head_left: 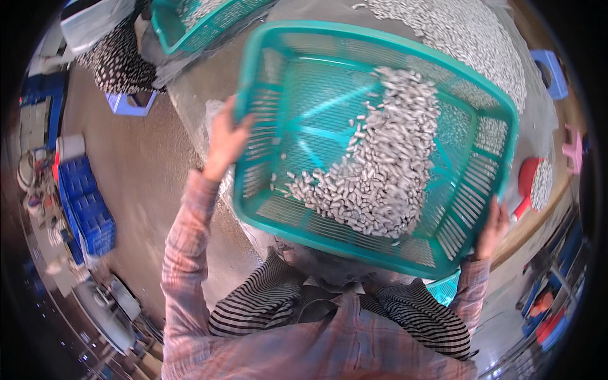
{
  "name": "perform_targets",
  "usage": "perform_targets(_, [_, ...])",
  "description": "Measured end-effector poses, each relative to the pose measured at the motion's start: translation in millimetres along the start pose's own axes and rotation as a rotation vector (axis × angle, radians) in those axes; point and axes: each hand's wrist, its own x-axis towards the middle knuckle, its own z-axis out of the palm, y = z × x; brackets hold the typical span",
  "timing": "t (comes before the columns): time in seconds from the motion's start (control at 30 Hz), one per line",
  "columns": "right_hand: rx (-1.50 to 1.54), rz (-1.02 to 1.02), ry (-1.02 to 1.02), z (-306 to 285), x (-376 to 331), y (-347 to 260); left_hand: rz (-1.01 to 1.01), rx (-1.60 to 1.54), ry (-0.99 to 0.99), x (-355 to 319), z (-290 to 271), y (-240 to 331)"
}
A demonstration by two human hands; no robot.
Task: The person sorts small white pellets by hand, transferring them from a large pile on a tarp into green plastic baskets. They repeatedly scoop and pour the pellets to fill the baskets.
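Note:
A large green plastic basket (329,244) with slotted walls and a mesh bottom is held over my lap, slightly turned. Small silvery-white capsule-shaped pieces (386,161) lie heaped across its middle and near side, some smeared by motion. My left hand (228,136) grips the basket's left rim, with the thumb over the edge and the other fingers partly hidden. At the lower right corner, my right hand (493,229) is closed on the rim; most of its fingers are behind the wall.
A broad pile of the same pieces (468,44) spreads beyond the basket. Another green basket (209,31) stands at the far left. A red scoop (527,183) holds more pieces on the right. Blue crates (88,209), a blue stool (550,75) and a pink stool (572,149) stand around.

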Motion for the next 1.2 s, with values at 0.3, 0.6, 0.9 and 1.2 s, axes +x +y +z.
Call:
perform_targets(0.3, [0.257,0.11,-0.014,-9,-16,-7,-0.097,0.361,-0.195,44,49,29])
perform_targets(0.6, [0.469,0.13,0.029,-15,-20,-51,0.143,0.591,-0.652,-29,158,-27])
perform_targets(0.9, [0.557,0.091,0.037,-14,0,-92,0.529,0.189,-0.385,-53,289,123])
perform_targets(1.2, [0.524,0.117,-0.005,-42,-16,-84,0.918,0.736,-0.77,-32,209,24])
